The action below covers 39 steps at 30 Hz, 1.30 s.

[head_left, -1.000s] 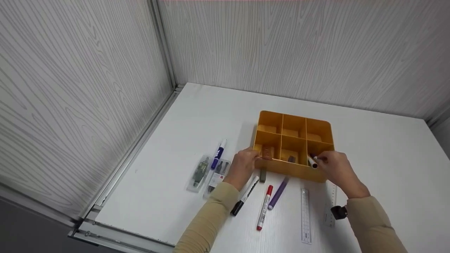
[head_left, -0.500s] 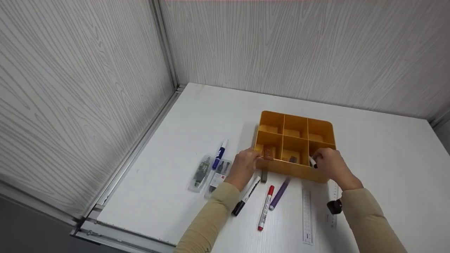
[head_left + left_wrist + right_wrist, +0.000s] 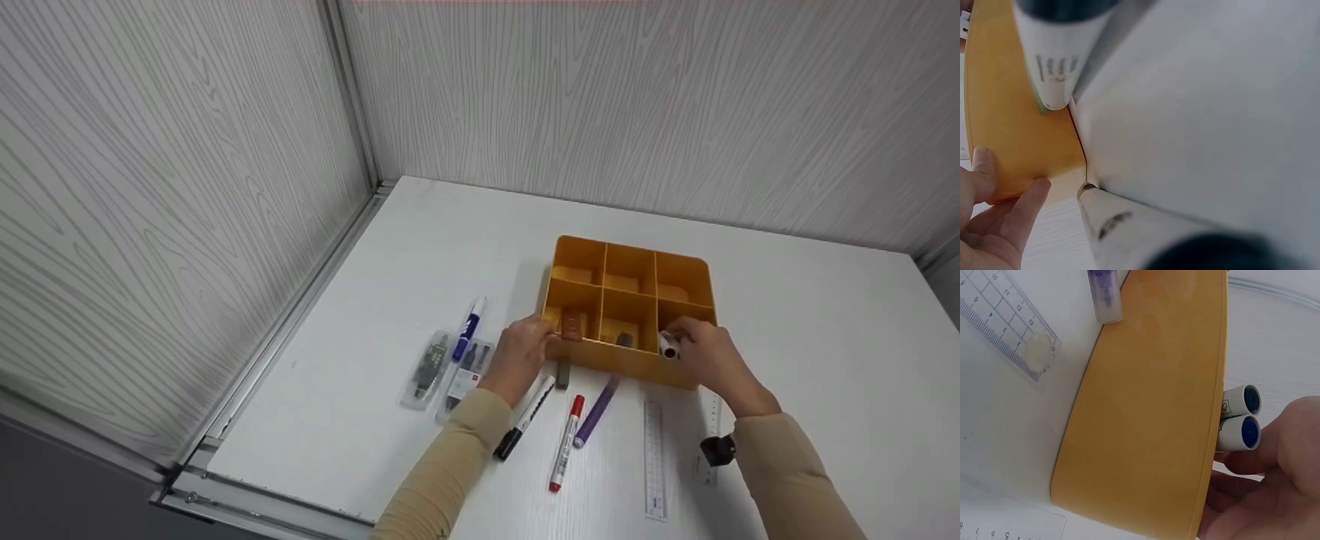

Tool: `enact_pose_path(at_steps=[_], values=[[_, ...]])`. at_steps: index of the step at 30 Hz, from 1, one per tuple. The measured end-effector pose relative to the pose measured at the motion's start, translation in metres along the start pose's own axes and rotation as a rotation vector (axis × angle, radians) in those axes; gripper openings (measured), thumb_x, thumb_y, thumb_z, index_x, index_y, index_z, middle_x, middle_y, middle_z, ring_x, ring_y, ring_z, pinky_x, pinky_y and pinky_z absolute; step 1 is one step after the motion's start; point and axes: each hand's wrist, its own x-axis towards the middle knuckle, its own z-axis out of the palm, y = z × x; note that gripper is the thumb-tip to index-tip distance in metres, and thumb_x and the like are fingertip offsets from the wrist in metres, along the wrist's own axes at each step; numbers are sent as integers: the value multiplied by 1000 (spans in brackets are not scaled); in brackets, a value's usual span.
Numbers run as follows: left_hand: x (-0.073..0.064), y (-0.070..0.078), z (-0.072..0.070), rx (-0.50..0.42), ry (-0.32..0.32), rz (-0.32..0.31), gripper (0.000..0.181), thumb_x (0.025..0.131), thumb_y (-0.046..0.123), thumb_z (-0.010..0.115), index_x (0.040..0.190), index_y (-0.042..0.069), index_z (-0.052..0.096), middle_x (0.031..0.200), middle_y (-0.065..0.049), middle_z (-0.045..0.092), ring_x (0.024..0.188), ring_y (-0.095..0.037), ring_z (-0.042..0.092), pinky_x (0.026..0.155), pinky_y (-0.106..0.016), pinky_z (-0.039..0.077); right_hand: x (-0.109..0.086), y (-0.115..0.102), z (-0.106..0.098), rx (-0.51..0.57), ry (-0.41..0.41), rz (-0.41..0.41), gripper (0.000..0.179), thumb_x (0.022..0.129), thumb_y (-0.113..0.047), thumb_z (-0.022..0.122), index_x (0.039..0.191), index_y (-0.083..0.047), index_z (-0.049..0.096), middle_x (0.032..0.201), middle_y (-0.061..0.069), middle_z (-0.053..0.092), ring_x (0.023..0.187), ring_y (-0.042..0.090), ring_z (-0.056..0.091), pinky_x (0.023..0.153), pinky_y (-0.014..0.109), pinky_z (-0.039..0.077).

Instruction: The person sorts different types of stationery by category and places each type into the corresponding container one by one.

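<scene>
Tray point(image 3: 630, 363) pinched at corner by fingers point(image 3: 1028, 208) of left hand point(image 3: 517, 354); right hand point(image 3: 712, 360) at two markers point(image 3: 1235, 433) inside, grip unclear.

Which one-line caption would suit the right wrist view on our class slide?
Two white cylindrical markers with dark ends jut from an orange plastic box, the right hand close beside them.

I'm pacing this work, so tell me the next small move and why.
Probably ease the two markers lower with the right hand: it is beside them, their ends jut above the rim of the tray, and the left hand grips the tray's near left corner.
</scene>
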Motion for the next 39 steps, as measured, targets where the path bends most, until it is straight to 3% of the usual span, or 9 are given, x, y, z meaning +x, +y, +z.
enact_pose_path(at_steps=[6, 11, 14, 18, 20, 23, 30, 34, 39], values=[[2, 1, -2, -36, -14, -26, 16, 97, 17, 62, 97, 6, 73, 92, -4, 71, 84, -14, 66, 72, -22, 54, -9, 2, -4, 17, 24, 31, 39, 97, 2, 30, 119, 8, 61, 113, 29, 65, 95, 35, 63, 75, 41, 52], [5, 2, -7, -214, -111, -134, 12, 95, 19, 65, 95, 8, 70, 94, -2, 68, 84, -12, 59, 70, -19, 51, -17, 5, -8, 64, 92, 34, 38, 96, 4, 30, 118, 9, 61, 113, 29, 65, 100, 38, 65, 78, 40, 53], [6, 0, -12, -360, -145, -211, 15, 95, 16, 67, 106, 8, 69, 109, -6, 70, 98, -15, 63, 80, -24, 55, -22, 7, -9, 99, 137, 35, 37, 97, 4, 31, 118, 9, 60, 115, 28, 64, 103, 37, 64, 82, 38, 54], [8, -2, -17, -510, -146, -271, 35, 98, 16, 63, 132, 8, 58, 134, -14, 62, 123, -28, 60, 98, -36, 52, -30, 10, -11, 137, 214, 39, 35, 99, 2, 32, 117, 7, 61, 113, 25, 65, 103, 34, 63, 80, 18, 51], [9, -2, -18, -534, -147, -273, 43, 100, 17, 60, 141, 8, 51, 140, -15, 58, 127, -30, 58, 102, -39, 50, -34, 11, -12, 143, 263, 39, 33, 99, 1, 33, 116, 6, 62, 112, 23, 66, 103, 33, 63, 77, 8, 45], [11, -3, -17, -544, -149, -272, 50, 100, 18, 59, 147, 7, 45, 143, -16, 56, 129, -31, 57, 103, -38, 49, -40, 13, -13, 140, 327, 37, 33, 100, 0, 34, 115, 4, 63, 111, 22, 67, 101, 28, 64, 74, 2, 41], [13, -2, -14, -456, -147, -256, 54, 97, 20, 63, 145, 4, 46, 141, -16, 58, 129, -28, 57, 102, -34, 50, -56, 23, -12, 108, 403, 68, 32, 98, 1, 36, 114, 2, 63, 110, 20, 66, 89, 14, 63, 68, 7, 47], [15, 1, -16, -369, -156, -253, 55, 96, 20, 64, 145, 3, 46, 143, -15, 55, 131, -25, 55, 104, -34, 48, -66, 32, -6, 102, 379, 119, 31, 98, -1, 38, 116, 2, 62, 113, 21, 65, 85, 9, 59, 66, 11, 49], [15, 4, -17, -342, -180, -287, 56, 97, 23, 62, 147, 6, 44, 146, -12, 53, 133, -23, 53, 106, -35, 46, -76, 42, 7, 66, 273, 178, 28, 99, -6, 43, 119, 3, 61, 112, 23, 65, 90, 22, 61, 65, 22, 49]])
